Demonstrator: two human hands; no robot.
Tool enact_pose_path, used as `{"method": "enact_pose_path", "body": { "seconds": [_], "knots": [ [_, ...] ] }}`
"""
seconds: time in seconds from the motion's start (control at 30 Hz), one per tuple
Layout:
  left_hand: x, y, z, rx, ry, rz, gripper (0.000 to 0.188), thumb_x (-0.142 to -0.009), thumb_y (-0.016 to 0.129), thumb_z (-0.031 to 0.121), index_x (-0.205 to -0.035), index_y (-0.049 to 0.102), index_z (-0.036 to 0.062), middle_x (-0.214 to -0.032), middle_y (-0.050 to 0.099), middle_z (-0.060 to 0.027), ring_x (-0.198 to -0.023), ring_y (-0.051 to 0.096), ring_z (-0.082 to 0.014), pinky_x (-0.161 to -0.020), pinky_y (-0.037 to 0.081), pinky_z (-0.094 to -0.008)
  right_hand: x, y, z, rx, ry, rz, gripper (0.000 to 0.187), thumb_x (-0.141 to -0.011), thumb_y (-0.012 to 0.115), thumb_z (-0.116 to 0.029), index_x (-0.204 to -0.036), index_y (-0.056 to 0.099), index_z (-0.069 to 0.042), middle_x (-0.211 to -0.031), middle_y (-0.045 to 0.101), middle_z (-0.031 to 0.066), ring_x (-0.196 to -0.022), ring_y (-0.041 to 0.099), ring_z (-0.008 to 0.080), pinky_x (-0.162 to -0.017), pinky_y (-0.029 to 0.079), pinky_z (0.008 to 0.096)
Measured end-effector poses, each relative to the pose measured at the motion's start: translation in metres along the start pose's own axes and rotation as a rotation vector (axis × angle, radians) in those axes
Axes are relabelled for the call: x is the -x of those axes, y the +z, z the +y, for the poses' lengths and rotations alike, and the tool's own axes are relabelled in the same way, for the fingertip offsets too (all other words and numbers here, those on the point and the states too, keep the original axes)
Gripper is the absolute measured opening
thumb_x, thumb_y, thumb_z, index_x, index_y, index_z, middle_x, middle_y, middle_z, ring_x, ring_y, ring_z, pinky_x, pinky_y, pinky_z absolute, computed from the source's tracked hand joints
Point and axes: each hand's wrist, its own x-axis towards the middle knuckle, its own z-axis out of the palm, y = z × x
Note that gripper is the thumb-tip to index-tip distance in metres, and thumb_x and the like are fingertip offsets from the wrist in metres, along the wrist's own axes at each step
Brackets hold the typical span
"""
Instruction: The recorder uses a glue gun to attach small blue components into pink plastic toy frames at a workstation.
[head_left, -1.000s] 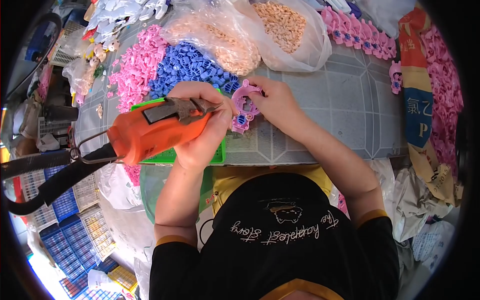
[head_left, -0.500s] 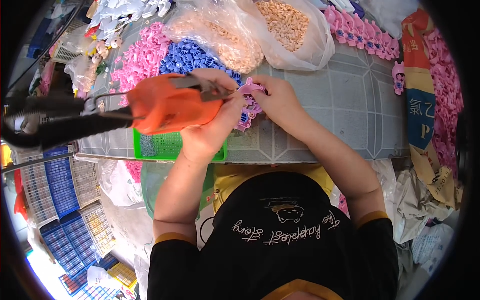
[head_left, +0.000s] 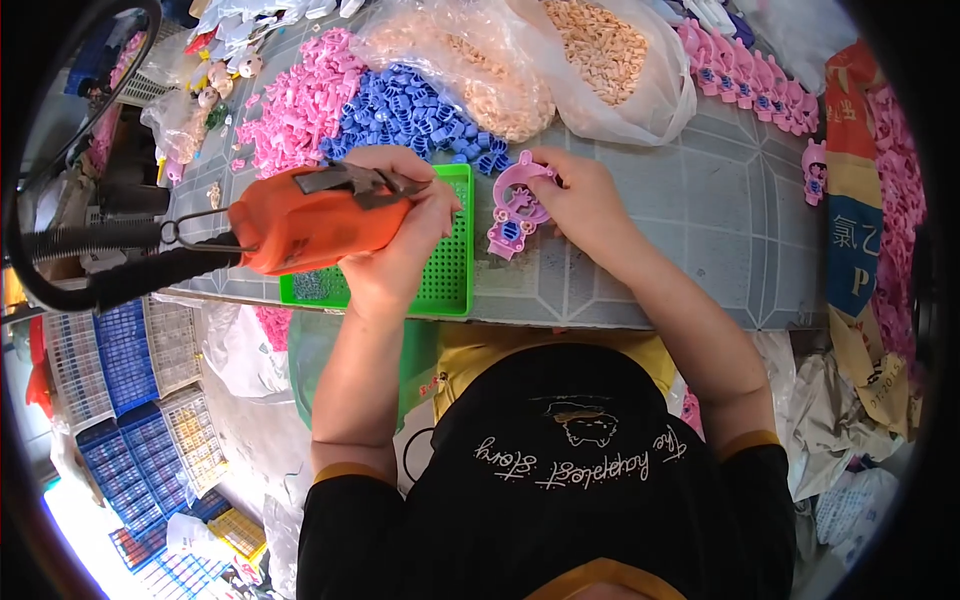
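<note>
My left hand [head_left: 395, 235] is wrapped round an orange electric screwdriver [head_left: 325, 222], which lies sideways above a green tray [head_left: 466, 270]. Its tip end is near my fingers, apart from the pink part. To the right of the tray, my right hand [head_left: 590, 205] pinches a pink plastic toy piece [head_left: 510, 213] by its ring-shaped top. A small blue insert [head_left: 511, 230] sits in its lower half, pointing toward me. Small metal screws [head_left: 318, 284] lie in the tray's left side, partly behind the screwdriver and my arm.
Heaps of pink parts [head_left: 305, 105] and blue parts [head_left: 400, 110] lie beyond the tray. Bags of peach-coloured pieces [head_left: 598, 55] stand behind. Similar pink toy pieces [head_left: 750, 80] line the far right. A coil spring and black cable [head_left: 120, 285] run from the screwdriver leftward.
The screwdriver and my left hand have moved left, away from the pink toy piece. My right hand still holds the piece, now seen more fully. The whole view has shifted slightly.
</note>
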Motion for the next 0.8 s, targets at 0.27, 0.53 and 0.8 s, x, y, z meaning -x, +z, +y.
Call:
{"method": "enact_pose_path", "body": {
  "seconds": [0.27, 0.53, 0.8],
  "knots": [
    [0.000, -0.002, -0.002, -0.028, -0.001, -0.033, 0.028, -0.075, 0.055, -0.006, -0.100, 0.047, -0.0002, -0.065, 0.052, -0.0091, -0.056, 0.053, -0.0175, -0.064, 0.049, -0.0352, -0.001, 0.000, 0.001, 0.007, 0.000, 0.004, 0.029, -0.089, 0.059, -0.011, -0.117, 0.063, -0.004, -0.089, 0.068, 0.0055, -0.057, 0.058, 0.0095, -0.045, 0.047, 0.0250],
    [0.001, -0.011, -0.015, -0.311, 0.142, -0.114, 0.029, -0.075, 0.054, -0.008, -0.101, 0.047, 0.0004, -0.063, 0.052, -0.0080, -0.055, 0.053, -0.0171, -0.063, 0.049, -0.0344, -0.002, -0.001, 0.001, 0.052, 0.009, 0.003, 0.028, -0.088, 0.060, -0.010, -0.115, 0.063, -0.004, -0.086, 0.068, 0.0058, -0.056, 0.058, 0.0094, -0.044, 0.047, 0.0251],
    [0.003, 0.002, -0.005, -0.122, 0.042, 0.023, 0.028, -0.075, 0.053, -0.007, -0.102, 0.046, -0.0004, -0.063, 0.052, -0.0090, -0.055, 0.052, -0.0178, -0.063, 0.048, -0.0349, -0.002, 0.000, -0.001, 0.040, 0.010, 0.003, 0.026, -0.089, 0.059, -0.011, -0.114, 0.064, -0.004, -0.082, 0.067, 0.0052, -0.055, 0.057, 0.0095, -0.044, 0.046, 0.0250]
  ]
}}
